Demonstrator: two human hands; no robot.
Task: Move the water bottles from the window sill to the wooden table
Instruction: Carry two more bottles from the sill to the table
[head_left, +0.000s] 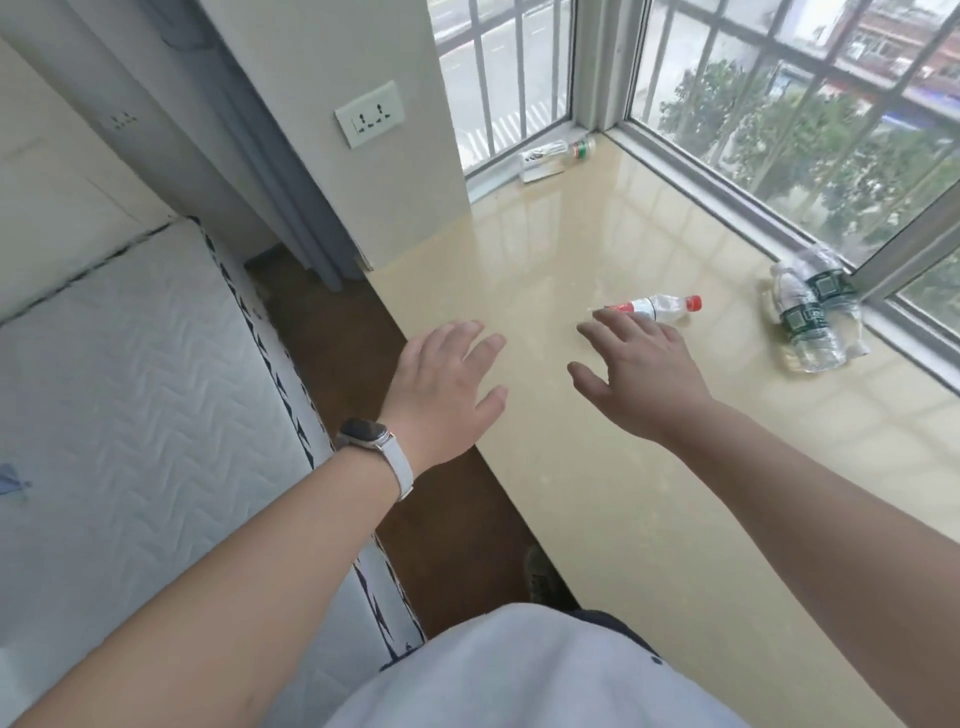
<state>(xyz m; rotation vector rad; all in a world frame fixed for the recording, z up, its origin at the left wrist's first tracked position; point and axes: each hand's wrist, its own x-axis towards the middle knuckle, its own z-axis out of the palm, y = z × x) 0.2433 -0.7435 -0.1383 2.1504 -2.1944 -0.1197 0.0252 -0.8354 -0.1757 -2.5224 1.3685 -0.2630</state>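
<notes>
Water bottles lie on their sides on the glossy beige stone window sill (597, 467), four in all. A small clear plastic bottle with a red cap and red-and-white label (655, 307) rests near the middle of the sill, its cap pointing towards the window. A pair of clear plastic bottles with dark green labels (804, 319) lies side by side, touching, at the right, just beside the window frame. A fourth clear bottle with a white label and a green and red band near its neck (557, 155) lies in the far corner, against the barred window (779, 104).

The person's right hand (644, 376) is released, fingers straight and spread, palm down above the sill. Its fingertips (589, 328) reach to the base end of the red-capped bottle; whether they touch it cannot be told. The left hand (447, 389) is also released and grasps nothing, fingers loosely spread over the sill's near edge, well apart from any bottle. A dark-faced wristwatch on a white strap (370, 439) sits on the left wrist.

A white quilted mattress (130, 389) lies to the left across a strip of brown floor (447, 519). A white wall socket (370, 114) is set beside the window, with a grey curtain (270, 171) to its left.
</notes>
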